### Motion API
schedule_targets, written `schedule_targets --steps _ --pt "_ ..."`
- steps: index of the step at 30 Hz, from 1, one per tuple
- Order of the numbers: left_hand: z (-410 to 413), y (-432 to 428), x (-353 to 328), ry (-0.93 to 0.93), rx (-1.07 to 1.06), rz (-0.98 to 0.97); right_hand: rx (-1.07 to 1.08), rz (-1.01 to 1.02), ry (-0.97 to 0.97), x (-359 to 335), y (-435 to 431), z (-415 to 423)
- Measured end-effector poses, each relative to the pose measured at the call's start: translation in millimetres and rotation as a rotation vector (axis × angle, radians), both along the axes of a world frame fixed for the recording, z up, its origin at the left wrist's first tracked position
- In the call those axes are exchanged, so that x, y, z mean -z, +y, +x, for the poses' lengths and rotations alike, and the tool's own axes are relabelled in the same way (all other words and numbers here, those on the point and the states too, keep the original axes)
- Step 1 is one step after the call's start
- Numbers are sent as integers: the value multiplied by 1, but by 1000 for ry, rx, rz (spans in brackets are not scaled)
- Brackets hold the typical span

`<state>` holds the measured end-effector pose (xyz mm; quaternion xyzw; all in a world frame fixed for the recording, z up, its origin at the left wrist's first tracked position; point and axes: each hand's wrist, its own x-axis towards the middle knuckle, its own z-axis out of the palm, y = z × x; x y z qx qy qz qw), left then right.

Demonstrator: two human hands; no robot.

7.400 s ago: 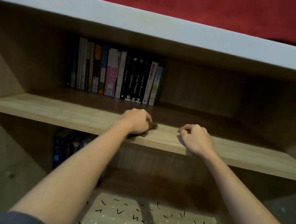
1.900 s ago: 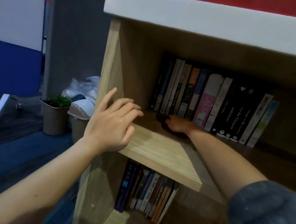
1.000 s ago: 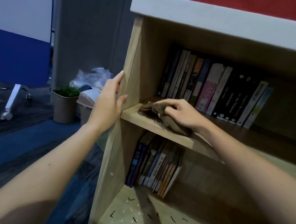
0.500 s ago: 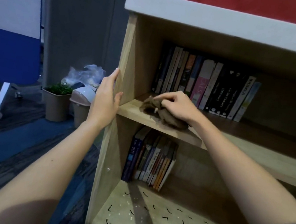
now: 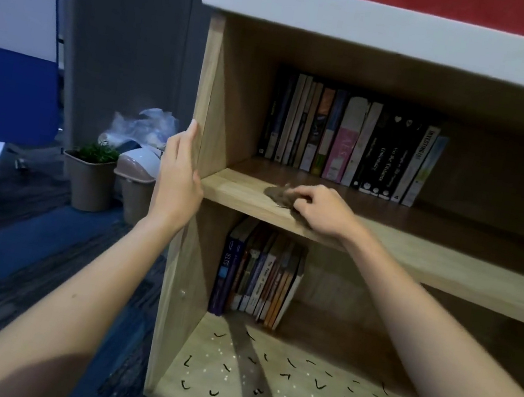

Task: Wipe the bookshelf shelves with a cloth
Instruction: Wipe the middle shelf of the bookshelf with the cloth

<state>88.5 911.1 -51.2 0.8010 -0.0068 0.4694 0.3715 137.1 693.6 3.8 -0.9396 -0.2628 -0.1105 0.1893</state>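
Much shelf [image 5: 447,274] open rt; R grip [image 5: 320,211] holds cloth [image 5: 276,194] nr front-left edge.

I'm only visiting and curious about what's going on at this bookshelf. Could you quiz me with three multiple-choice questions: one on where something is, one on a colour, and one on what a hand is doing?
1. Where is the cloth?
A. On the floor
B. On the middle shelf, near its left end
C. On the very top board

2. What colour is the cloth?
A. White
B. Blue
C. Brown

3. What is the left hand doing?
A. Resting flat against the left side panel, fingers straight
B. Pulling out a book
C. Holding the cloth

Answers:
1 B: the cloth lies on that shelf board, partly under the right hand.
2 C: it shows dull brown against the pale wood.
3 A: the open palm lies along the panel's front edge, while the right hand grips the cloth.
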Motion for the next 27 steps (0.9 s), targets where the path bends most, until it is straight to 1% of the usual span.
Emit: schedule_targets --steps 2,4,5,6,7,8,9,10,11,13,15,17,19,21,23,27 --pt "-6 -15 9 8 -37 5 -120 18 -54 13 -2 -25" --pt "-9 -36 20 20 -51 97 -245 85 -33 11 -15 -47" --pt "-10 -45 26 29 -27 156 -235 110 -39 4 -24 -48" --pt "-7 -54 27 34 20 198 -171 164 -64 -2 -34 -41" --pt "-5 -60 25 45 68 205 -84 219 -86 -6 -42 -29" --pt "-1 -64 20 54 108 191 7 218 -97 -6 -47 -19" --pt "4 -69 13 59 136 176 73 157 -98 -3 -51 -12" --pt "8 -71 6 64 145 174 79 85 -88 3 -51 -11" --pt "14 -73 -2 74 147 184 38 47 -55 8 -53 -13" --pt "25 -76 -17 111 143 206 -89 53 31 5 -57 -25" --pt "34 -82 -26 202 135 204 -105 65 21 -12 -65 -18" --pt "42 -92 -28 310 104 192 -1 69 -30 -27 -73 23" --pt "47 -101 -23 345 -5 227 127 -6 26 -28 -78 79" --pt "52 -102 -20 324 -90 229 170 -136 120 -20 -78 129" --pt "53 -100 -19 327 -103 231 173 -208 160 -11 -71 158" --pt "54 -99 -22 315 -92 238 49 -215 129 -4 -46 166"
